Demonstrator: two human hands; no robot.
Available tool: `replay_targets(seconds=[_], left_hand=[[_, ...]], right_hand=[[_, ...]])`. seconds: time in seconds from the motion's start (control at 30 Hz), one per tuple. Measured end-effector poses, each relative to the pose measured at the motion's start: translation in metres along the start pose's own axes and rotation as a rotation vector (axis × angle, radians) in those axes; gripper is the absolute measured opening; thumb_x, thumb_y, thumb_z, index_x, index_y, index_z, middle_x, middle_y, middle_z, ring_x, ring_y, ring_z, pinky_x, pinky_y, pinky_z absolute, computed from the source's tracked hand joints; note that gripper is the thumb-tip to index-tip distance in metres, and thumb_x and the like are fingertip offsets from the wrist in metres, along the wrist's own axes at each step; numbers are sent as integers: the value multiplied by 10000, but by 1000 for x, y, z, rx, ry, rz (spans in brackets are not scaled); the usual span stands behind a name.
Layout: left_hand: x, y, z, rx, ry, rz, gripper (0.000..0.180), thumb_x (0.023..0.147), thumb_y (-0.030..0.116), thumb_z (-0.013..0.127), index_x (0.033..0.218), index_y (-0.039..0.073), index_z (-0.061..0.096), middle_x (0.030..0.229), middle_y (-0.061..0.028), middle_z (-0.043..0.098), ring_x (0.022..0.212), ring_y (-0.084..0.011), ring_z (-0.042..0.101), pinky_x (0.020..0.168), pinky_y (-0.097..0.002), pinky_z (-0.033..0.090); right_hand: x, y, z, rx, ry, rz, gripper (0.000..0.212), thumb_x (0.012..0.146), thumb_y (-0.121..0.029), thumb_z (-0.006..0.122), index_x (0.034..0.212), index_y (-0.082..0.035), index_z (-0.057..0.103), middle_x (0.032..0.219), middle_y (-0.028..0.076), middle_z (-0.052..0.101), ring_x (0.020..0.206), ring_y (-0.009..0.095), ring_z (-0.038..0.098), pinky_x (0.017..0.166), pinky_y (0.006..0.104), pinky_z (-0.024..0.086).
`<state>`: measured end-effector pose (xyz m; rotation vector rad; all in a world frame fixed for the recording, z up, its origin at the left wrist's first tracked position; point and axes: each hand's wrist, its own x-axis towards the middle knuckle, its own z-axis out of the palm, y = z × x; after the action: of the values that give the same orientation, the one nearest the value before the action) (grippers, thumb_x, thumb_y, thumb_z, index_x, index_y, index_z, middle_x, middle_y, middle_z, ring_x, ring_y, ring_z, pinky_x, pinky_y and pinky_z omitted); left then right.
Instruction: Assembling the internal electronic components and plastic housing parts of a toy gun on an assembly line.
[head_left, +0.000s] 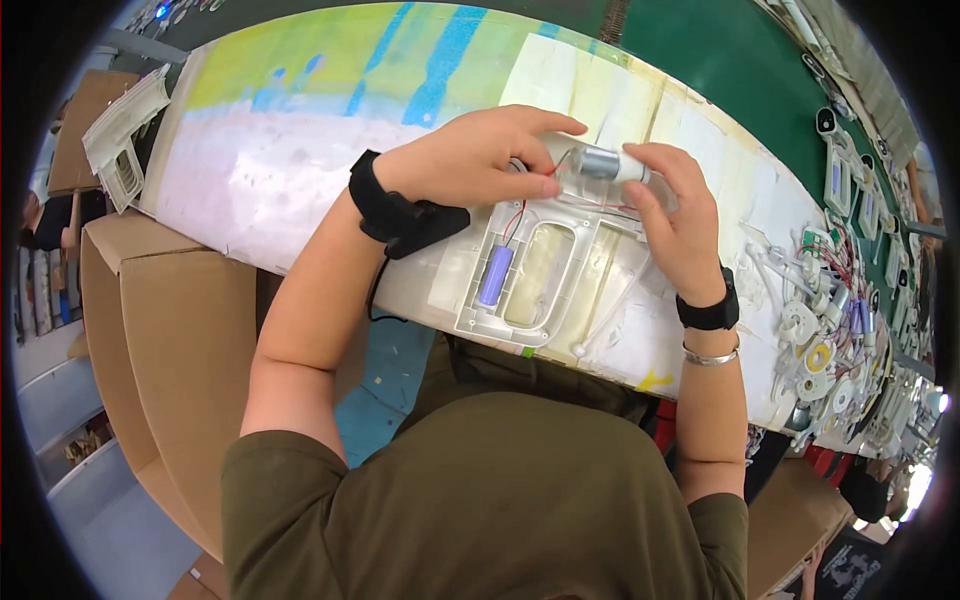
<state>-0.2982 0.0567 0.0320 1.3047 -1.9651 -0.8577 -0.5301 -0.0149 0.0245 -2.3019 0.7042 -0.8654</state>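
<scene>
My right hand [680, 215] grips a small silver motor [598, 162] by its white end, between thumb and fingers, above the far end of a white plastic housing [500, 328]. A red wire runs from the motor to my left hand [480, 155]. There the thumb and a bent finger pinch together on the wire, while the index finger stretches out. A purple cylindrical battery [495, 276] lies in the left channel of the open housing, with red and black wires rising from its top. The housing has an oval opening beside the battery and rests on the table's near edge.
Loose parts, white plastic pieces, gears and wired motors form a pile [825, 330] at the table's right end. A cardboard box [170, 350] stands at left, below another white housing [125, 140]. The long table [300, 160] has a paint-stained, paper-covered top.
</scene>
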Motion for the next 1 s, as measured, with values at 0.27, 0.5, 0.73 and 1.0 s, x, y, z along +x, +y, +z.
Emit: replay_targets(seconds=[0.27, 0.5, 0.73, 1.0], left_hand=[[5, 11, 6, 625, -120, 65, 189, 777, 178, 670, 859, 7, 675, 1278, -146, 517, 1153, -316, 485, 918, -363, 425], [-57, 67, 22, 542, 283, -116, 649, 722, 314, 746, 1262, 61, 489, 1373, -177, 407, 1239, -373, 412, 966, -419, 401], [-73, 88, 93, 720, 154, -334, 858, 661, 423, 755, 1315, -1, 396, 1390, -256, 324, 1234, -487, 350, 958, -489, 389], [-28, 84, 19, 586, 232, -320, 786, 691, 308, 711, 1282, -93, 382, 1315, -304, 404, 1244, -401, 394, 1018, -408, 357]], right_hand=[[-7, -11, 0, -269, -147, -91, 296, 730, -78, 696, 1018, -63, 629, 999, 91, 594, 920, 278, 522, 811, 345, 444], [-26, -49, -39, 335, 158, 88, 220, 783, -14, 615, 999, -2, 579, 973, 119, 590, 834, 218, 562, 817, 335, 452], [-22, -102, -100, 805, 47, -143, 62, 868, -77, 502, 848, -20, 512, 893, 157, 581, 834, 229, 553, 702, 323, 448], [-35, -103, -140, 925, 113, -243, 66, 861, -133, 529, 855, -72, 554, 912, 91, 591, 879, 202, 524, 739, 344, 416]])
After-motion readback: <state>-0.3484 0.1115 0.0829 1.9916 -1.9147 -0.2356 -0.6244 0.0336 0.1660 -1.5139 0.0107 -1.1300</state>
